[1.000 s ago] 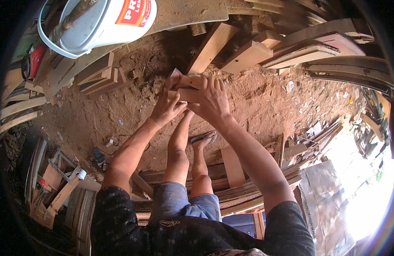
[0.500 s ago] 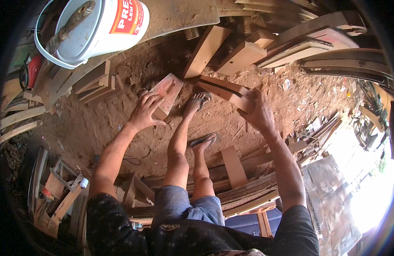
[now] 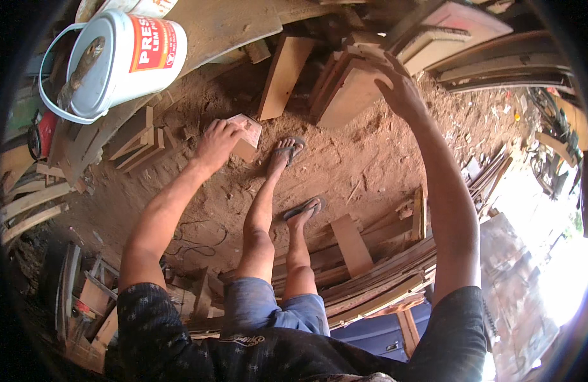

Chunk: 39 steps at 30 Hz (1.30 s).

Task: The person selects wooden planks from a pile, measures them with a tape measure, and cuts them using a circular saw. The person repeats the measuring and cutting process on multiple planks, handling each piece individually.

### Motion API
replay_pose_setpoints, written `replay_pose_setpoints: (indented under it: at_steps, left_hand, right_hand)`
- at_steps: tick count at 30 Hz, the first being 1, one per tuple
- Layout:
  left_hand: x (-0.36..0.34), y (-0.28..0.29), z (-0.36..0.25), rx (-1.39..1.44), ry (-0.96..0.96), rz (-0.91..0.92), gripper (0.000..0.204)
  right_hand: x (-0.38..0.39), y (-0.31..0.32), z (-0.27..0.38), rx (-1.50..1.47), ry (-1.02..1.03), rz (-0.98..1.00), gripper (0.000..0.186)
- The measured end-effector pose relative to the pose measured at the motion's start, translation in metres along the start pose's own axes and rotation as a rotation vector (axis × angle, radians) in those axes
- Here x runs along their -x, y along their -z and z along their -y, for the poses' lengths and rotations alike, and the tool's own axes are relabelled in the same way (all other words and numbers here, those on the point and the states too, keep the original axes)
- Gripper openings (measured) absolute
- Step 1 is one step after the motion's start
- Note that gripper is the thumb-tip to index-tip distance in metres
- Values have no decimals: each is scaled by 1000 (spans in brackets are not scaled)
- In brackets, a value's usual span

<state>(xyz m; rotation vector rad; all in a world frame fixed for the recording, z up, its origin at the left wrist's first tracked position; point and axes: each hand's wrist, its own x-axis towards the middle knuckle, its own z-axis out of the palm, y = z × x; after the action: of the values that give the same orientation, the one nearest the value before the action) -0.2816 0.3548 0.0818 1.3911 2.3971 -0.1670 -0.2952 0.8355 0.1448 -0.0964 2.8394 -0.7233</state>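
Note:
My left hand [image 3: 215, 148] is closed around the side of a short wooden block [image 3: 248, 132]. The block has a pinkish, worn upper face and is held just above or on the dirt, beside my foot. On the right, my right hand [image 3: 401, 92] grips the upper end of a pale wooden board [image 3: 352, 95], fingers over its edge. This board leans upright against other reddish-brown boards [image 3: 326, 83]. Part of its top is hidden under my hand. Left of it stands another board [image 3: 284, 76], apart from both hands.
A white lidded bucket [image 3: 125, 63] with a brush-like stick on top stands at the upper left. Stacked planks [image 3: 377, 280] lie behind my legs. Cut wood pieces [image 3: 141, 146] lean at left. My sandalled feet [image 3: 287, 153] stand on reddish dirt.
My right hand has moved up and away, bringing its wooden piece upright against the boards. My left hand has closed on the block, which is now tilted up. The view has shifted slightly.

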Motion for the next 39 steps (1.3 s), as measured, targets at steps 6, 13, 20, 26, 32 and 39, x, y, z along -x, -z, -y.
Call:
replay_pose_setpoints:
  at_steps: [6, 13, 20, 26, 32, 39]
  left_hand:
    - [-3, 24, -12, 307, -5, 115, 63]
    - [-43, 111, -58, 536, 8, 63, 58]
    - [-128, 124, -99, 716, -61, 68, 50]
    - [-200, 70, -138, 828, 59, -276, 51]
    - [-195, 15, -102, 898, 251, -540, 44]
    - [-292, -60, 48, 394, 306, -467, 75]
  right_hand:
    - [99, -38, 38, -74, -341, -160, 46]
    - [320, -84, 83, -302, -810, 186, 46]
    - [414, -119, 118, -613, -1044, 191, 45]
    - [397, -110, 124, -736, -1131, 106, 40]
    - [408, -118, 125, -811, -1203, 40, 45]
    - [451, -158, 131, -778, -1134, 78, 40]
